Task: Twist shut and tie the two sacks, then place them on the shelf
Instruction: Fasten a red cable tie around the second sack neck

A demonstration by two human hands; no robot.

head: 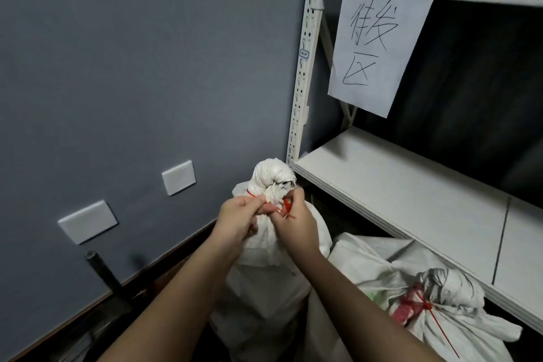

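A white woven plastic sack stands upright on the floor beside the shelf, its neck twisted into a bunched knob with a thin red tie wrapped around it. Just to its right, a second white woven sack leans lower, its gathered neck already cinched by a red zip tie with a long tail. A white metal shelf board sits above it, bare.

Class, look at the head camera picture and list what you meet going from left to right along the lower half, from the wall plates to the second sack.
Lower wall plate → upper wall plate → left hand → right hand, both at the neck of the upright sack → tied sack with its red tie, lying below the shelf.
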